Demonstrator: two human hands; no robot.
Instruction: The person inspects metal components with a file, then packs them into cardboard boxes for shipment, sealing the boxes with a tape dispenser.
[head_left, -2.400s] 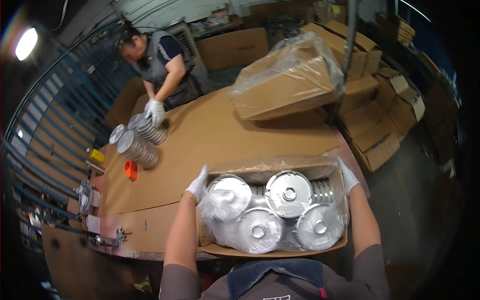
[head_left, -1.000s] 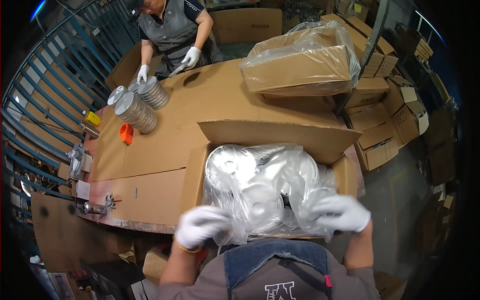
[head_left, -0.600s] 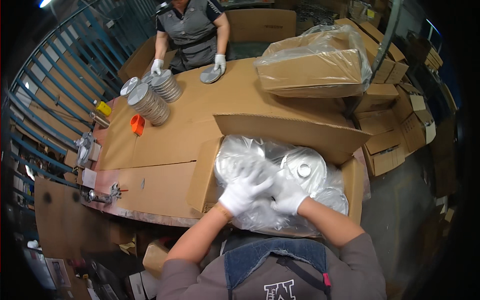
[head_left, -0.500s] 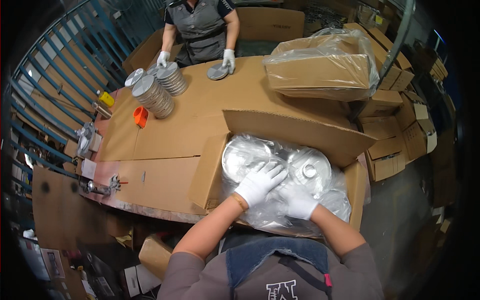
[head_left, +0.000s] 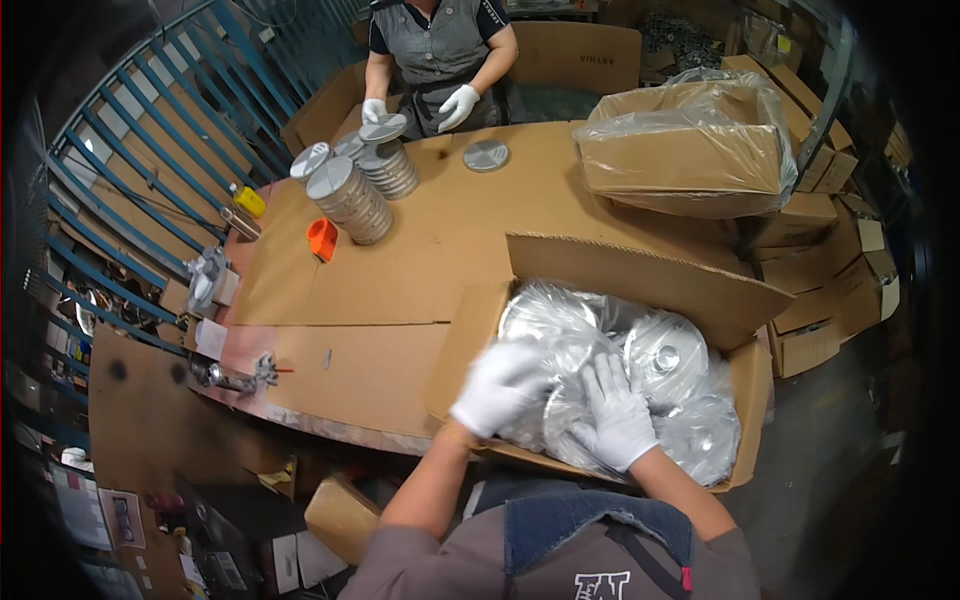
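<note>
An open cardboard box (head_left: 462,345) stands in front of me, filled with round silvery metal parts (head_left: 668,358) wrapped in clear plastic bags (head_left: 570,350). My right hand (head_left: 617,418), in a white glove, lies flat on the bagged parts with its fingers spread. At the box's left side, my left hand (head_left: 500,388), also gloved in white, hovers near the bags. Motion smears its fingers, so whether it grips any plastic does not show.
Across the cardboard-covered table (head_left: 400,290), a co-worker's gloved hand (head_left: 374,110) holds a disc above stacks of metal discs (head_left: 348,200). A single disc (head_left: 486,155) lies flat nearby. Also there are an orange object (head_left: 321,240), a plastic-lined box (head_left: 680,160) and stacked cartons (head_left: 820,270).
My left hand has moved toward the box's left side, and my right hand now lies spread on the bags. The co-worker has lifted a disc and let go of the flat one. The view has shifted.
</note>
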